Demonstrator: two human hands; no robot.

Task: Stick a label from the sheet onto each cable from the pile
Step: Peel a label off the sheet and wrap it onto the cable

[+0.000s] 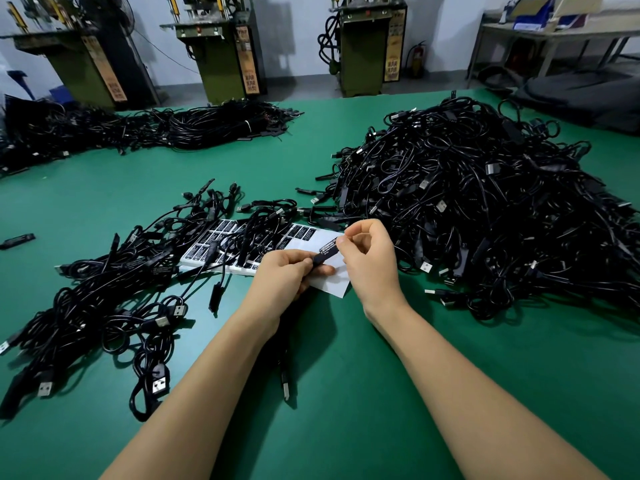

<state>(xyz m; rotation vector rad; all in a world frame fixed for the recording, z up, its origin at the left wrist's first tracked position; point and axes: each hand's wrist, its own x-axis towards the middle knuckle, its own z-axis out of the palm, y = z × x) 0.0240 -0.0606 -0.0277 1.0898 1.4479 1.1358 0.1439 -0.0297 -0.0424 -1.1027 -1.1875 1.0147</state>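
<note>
Left hand (287, 271) grips cable (320, 259); right hand (367, 251) pinches label (329, 247).

The label (328, 247) print is too small to read. The label sheet (304, 241) is partly covered by loose cables (249, 237). Right of the sheet, the pile (502, 209) runs past the frame edge. The held cable (285, 372) is probably continuous beneath the left hand (284, 275).

L grip (284, 271) fingers curled, R grip (367, 251) pinching, forearms extended fwd
</note>
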